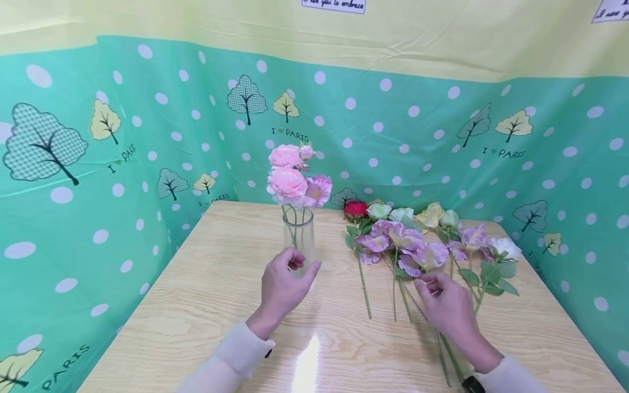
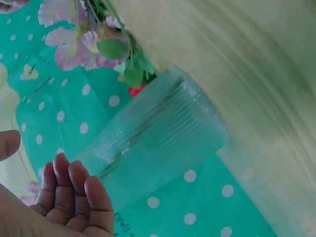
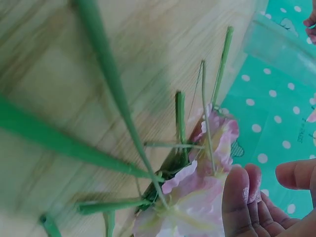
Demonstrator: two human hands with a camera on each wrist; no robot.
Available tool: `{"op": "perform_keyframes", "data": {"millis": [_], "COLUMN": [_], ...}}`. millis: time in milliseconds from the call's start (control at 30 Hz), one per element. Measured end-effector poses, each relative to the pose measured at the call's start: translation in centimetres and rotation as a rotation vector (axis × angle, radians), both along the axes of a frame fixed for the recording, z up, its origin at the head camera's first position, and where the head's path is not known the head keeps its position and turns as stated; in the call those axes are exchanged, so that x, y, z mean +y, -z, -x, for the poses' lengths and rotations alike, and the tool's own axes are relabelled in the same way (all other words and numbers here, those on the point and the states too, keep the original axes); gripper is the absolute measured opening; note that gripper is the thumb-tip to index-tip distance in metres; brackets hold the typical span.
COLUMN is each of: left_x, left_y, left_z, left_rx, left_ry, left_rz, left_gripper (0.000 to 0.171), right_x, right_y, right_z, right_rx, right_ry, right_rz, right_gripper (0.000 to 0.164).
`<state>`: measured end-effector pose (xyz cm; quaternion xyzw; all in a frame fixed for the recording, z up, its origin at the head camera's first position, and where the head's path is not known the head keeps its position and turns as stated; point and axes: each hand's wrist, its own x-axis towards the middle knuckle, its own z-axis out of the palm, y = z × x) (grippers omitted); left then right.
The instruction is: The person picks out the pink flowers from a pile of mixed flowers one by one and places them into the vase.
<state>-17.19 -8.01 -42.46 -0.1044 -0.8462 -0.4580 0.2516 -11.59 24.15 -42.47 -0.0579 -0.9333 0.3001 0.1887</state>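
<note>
A clear ribbed glass vase (image 1: 306, 240) stands upright on the wooden table, holding pink flowers (image 1: 287, 183) and one pinkish-purple flower (image 1: 318, 190). My left hand (image 1: 287, 281) is in front of the vase, its fingers loosely bent and the thumb apart. In the left wrist view nothing lies between that thumb and the fingers (image 2: 61, 192), which overlap the top of the vase (image 2: 163, 133). Over at the right, my right hand (image 1: 448, 303) hovers beside a light purple flower (image 1: 426, 256). Its thumb (image 3: 296, 174) and fingers (image 3: 239, 197) are spread apart near the petals (image 3: 187, 212).
Several more flowers lie at the table's right side, among them a red rose (image 1: 355, 208), a cream flower (image 1: 429, 214) and a white rose (image 1: 505, 248). Their green stems (image 1: 365, 286) point toward the front edge. A green dotted cloth (image 1: 413, 131) hangs behind the table (image 1: 206, 295).
</note>
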Motion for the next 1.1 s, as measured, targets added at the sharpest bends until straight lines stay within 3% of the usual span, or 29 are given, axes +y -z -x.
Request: {"op": "perform_keyframes", "data": {"millis": [300,633,1100], "left_x": [0.8,1.4,1.9], "left_y": [0.6,1.0,1.4], "left_z": [-0.5,-0.9,-1.4], "left_rx": [0.014,-0.093,-0.192], "left_ry": [0.104,0.160,0.199], "left_rz": [0.108,0.196,0.296], "left_gripper": [0.030,0.042,0.056], "right_x": [1.6,4.1,7.3], "right_y": [-1.0,-1.2,-1.0], "right_z": [0.3,0.6,1.2], "right_rx": [-0.077,-0.137,-0.246], "right_ry": [-0.007,0.004,0.032], "right_rz": [-0.014,-0.097,-0.157], "right_gripper": [0.035,0.052,0.052]}}
